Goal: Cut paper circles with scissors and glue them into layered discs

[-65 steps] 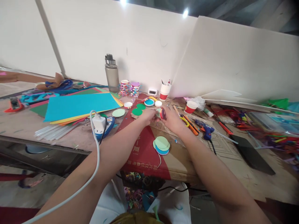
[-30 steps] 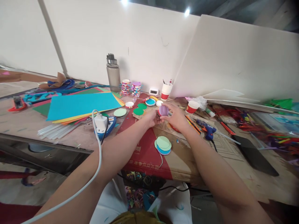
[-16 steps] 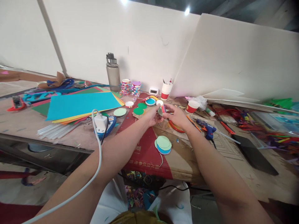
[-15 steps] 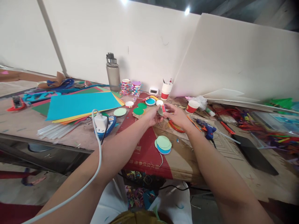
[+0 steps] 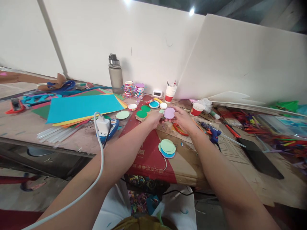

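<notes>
Over the cardboard my right hand (image 5: pixel 182 117) is closed on a short paper cup piece (image 5: pixel 169 113), whose round purple face points toward me. Close by on the left, my left hand (image 5: pixel 154 119) pinches a pale green paper disc (image 5: pixel 161 113), partly hidden behind its fingers. The disc and the cup piece are side by side; whether they touch I cannot tell. Nearer to me lies a small pile of green and blue paper discs (image 5: pixel 168 146). Dark green discs (image 5: pixel 142 114) are left of my hands, and a blue-centred ring (image 5: pixel 154 104) is behind them.
Coloured paper sheets (image 5: pixel 81 107), a white plug adapter (image 5: pixel 103 126) and a bottle (image 5: pixel 115 75) stand or lie left. Right are a red-and-white paper cup (image 5: pixel 197 109), a blue glue gun (image 5: pixel 214 133) and a black phone-like slab (image 5: pixel 260 156). A white cable crosses my left forearm.
The cup piece in my right hand has turned from edge-on to show its purple face. The pale green disc has shifted slightly left with my left hand.
</notes>
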